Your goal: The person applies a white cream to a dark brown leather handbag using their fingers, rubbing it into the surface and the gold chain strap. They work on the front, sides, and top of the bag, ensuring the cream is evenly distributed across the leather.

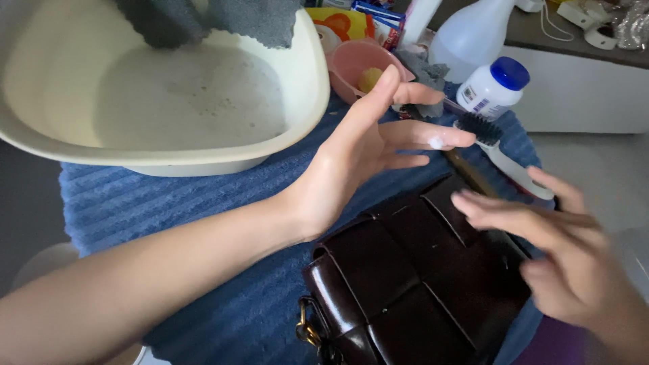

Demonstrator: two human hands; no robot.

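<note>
A dark brown woven leather bag [405,284] lies on a blue ribbed towel [203,203]. My left hand [365,149] is raised above the towel, fingers spread, palm turned right, with a dab of white cream on one fingertip. My right hand [547,250] hovers over the bag's right side, fingers extended flat and blurred; whether it touches the leather I cannot tell. Neither hand grips anything.
A cream plastic basin [297,101] of soapy water sits at the upper left with a grey cloth [257,20] over its rim. Behind my left hand are a pink cup [351,64], a white brush with black bristles [500,152], a small blue-capped bottle [493,88] and a spray bottle [473,30].
</note>
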